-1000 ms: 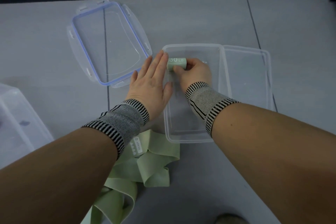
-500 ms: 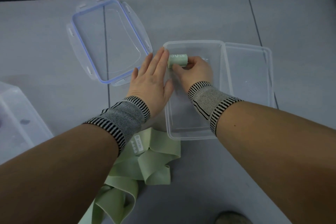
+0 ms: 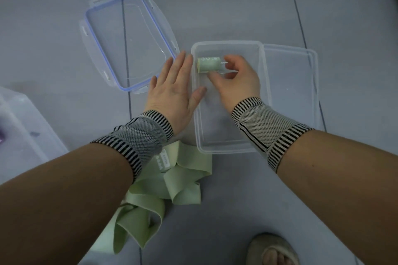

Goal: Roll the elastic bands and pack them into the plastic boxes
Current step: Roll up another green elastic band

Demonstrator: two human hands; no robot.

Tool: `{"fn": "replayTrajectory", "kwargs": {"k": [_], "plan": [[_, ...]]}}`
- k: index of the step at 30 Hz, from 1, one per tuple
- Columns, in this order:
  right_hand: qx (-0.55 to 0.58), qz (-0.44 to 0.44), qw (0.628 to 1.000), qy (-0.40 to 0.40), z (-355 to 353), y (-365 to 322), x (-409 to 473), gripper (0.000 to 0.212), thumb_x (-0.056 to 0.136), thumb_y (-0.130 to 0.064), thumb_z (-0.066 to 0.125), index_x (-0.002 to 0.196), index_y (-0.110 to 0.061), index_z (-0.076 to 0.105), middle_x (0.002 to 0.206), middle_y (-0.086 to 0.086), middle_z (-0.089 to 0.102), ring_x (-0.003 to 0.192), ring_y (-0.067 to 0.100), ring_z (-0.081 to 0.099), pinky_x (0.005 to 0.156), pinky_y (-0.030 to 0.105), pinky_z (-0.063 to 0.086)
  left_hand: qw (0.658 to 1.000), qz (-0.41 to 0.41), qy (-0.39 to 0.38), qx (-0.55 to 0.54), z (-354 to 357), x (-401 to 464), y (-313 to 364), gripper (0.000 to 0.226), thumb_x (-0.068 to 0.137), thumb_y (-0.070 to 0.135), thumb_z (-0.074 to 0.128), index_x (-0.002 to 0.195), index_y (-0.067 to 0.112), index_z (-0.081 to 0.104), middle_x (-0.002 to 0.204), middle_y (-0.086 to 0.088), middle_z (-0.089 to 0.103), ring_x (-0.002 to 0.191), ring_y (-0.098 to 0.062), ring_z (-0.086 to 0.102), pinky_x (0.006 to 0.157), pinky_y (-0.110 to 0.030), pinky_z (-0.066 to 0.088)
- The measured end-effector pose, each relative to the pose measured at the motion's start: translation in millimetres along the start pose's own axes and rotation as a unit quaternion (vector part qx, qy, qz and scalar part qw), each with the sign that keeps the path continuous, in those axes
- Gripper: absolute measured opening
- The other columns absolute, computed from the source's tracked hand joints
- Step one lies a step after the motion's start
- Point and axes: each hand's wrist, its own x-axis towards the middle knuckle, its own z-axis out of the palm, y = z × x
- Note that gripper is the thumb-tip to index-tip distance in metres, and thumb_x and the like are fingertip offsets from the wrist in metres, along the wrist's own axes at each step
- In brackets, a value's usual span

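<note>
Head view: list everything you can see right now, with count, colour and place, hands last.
rolled elastic band: one, pale green, printed "LB", in the far left corner of the open box.
plastic box: one, clear, centre of the floor.
plain lid: one, clear, lying against the box's right side.
clip lid: one, clear with a blue seal, left of the box and farther away.
unrolled elastic bands: pale green, a loose heap, count unclear, near the box's front left corner.
storage bin: one, translucent, left edge.
slippered foot: one, bottom edge.
wrist supports: two, grey with black stripes.
left hand: flat, fingers straight, against the box's left wall.
right hand: inside the box, fingers curled beside the roll; contact unclear.
</note>
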Motion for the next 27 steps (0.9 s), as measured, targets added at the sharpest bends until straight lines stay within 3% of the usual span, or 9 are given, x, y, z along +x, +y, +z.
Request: {"fn": "replayTrajectory", "kwargs": {"k": [5, 11, 15, 18, 22, 25, 27], "plan": [[0.063, -0.039, 0.997, -0.008, -18.7, -16.3, -65.9, 0.037, 0.081, -0.03, 0.072, 0.114, -0.026, 0.058, 0.11, -0.007, 0.059, 0.092, 0.007, 0.059, 0.084, 0.026, 0.052, 1.0, 0.027, -0.005, 0.003, -12.4, -59.7, -3.4, 0.077, 0.086, 0.06, 0.02, 0.15, 0.018, 0.015, 0.158, 0.0, 0.013, 0.146, -0.021, 0.007, 0.117, -0.048, 0.015], [0.067, -0.076, 0.993, -0.064, -18.0, 11.4, -170.0, 0.023, 0.079, -0.025, 0.073, 0.099, -0.028, 0.062, 0.095, -0.005, 0.064, 0.077, 0.01, 0.06, 0.071, 0.021, 0.052, 0.999, -0.013, -0.037, 0.024, -1.4, -156.1, -25.0, 0.074, 0.084, 0.056, 0.027, 0.146, 0.016, 0.029, 0.153, -0.003, 0.029, 0.141, -0.026, 0.021, 0.114, -0.046, 0.023], [0.013, -0.043, 0.994, -0.098, -20.1, 31.1, -199.3, 0.017, 0.08, -0.023, 0.074, 0.093, -0.027, 0.064, 0.088, -0.011, 0.063, 0.077, 0.006, 0.058, 0.077, 0.023, 0.05, 0.997, -0.047, -0.05, 0.046, -5.5, -198.5, -38.9, 0.061, 0.089, 0.046, 0.043, 0.143, 0.018, 0.036, 0.149, -0.002, 0.036, 0.138, -0.026, 0.026, 0.113, -0.044, 0.026], [-0.091, -0.082, 0.981, -0.148, -20.0, 27.9, -206.4, 0.026, 0.083, -0.027, 0.07, 0.108, -0.019, 0.068, 0.106, -0.001, 0.064, 0.096, 0.014, 0.057, 0.09, 0.024, 0.041, 0.996, -0.056, -0.033, 0.055, -9.8, -217.5, -46.9, 0.057, 0.088, 0.041, 0.046, 0.141, 0.019, 0.04, 0.146, -0.002, 0.041, 0.136, -0.026, 0.029, 0.111, -0.043, 0.029], [-0.216, -0.118, 0.95, -0.191, 9.7, 21.4, -209.8, 0.044, 0.091, -0.037, 0.055, 0.133, -0.024, 0.052, 0.139, 0.005, 0.048, 0.127, 0.024, 0.039, 0.107, 0.028, 0.022, 0.995, -0.088, -0.027, 0.035, -6.0, -226.1, -47.2, 0.058, 0.089, 0.034, 0.054, 0.143, 0.02, 0.037, 0.148, -0.002, 0.037, 0.137, -0.026, 0.026, 0.112, -0.043, 0.027], [-0.31, -0.096, 0.925, -0.195, 38.1, 21.3, -202.1, 0.053, 0.094, -0.046, 0.043, 0.144, -0.032, 0.033, 0.153, 0.008, 0.029, 0.133, 0.03, 0.027, 0.111, 0.034, 0.02, 0.995, -0.096, -0.029, 0.031, -5.4, -214.7, -50.1, 0.059, 0.09, 0.034, 0.052, 0.145, 0.022, 0.032, 0.151, 0.001, 0.032, 0.139, -0.024, 0.021, 0.113, -0.042, 0.025], [-0.357, -0.09, 0.911, -0.186, 48.4, 26.9, -197.9, 0.054, 0.094, -0.048, 0.039, 0.145, -0.031, 0.03, 0.152, 0.008, 0.028, 0.13, 0.032, 0.028, 0.108, 0.038, 0.025, 0.993, -0.107, -0.041, 0.036, -1.8, -205.6, -56.3, 0.06, 0.091, 0.037, 0.049, 0.146, 0.025, 0.028, 0.152, 0.003, 0.028, 0.14, -0.022, 0.018, 0.114, -0.041, 0.023]]}}
